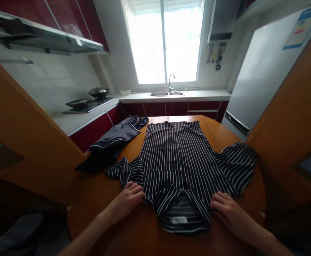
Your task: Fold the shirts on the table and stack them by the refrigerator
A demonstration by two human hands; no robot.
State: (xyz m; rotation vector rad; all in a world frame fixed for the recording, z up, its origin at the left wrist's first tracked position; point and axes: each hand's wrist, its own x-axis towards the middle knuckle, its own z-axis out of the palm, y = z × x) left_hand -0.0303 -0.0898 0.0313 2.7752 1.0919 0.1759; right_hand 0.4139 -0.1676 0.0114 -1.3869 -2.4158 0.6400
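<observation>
A black shirt with white stripes (175, 156) lies spread front up on the wooden table, its collar and pale label toward me and its hem toward the window. The left-hand sleeve is bunched; the other spreads out flatter to the right. My left hand (132, 193) is closed on the shirt's shoulder edge left of the collar, fingers curled over the cloth. At the opposite shoulder, my right hand (226, 209) also has its fingers bent around the edge of the fabric. Both thumbs are mostly hidden.
Dark folded clothes (115, 137) lie at the table's left edge. Beyond the round wooden table (134, 233) are a counter with a sink (166, 94), a stove with pans (98, 93) at left, and a fridge (264, 67) at right. Wooden door frames flank both sides.
</observation>
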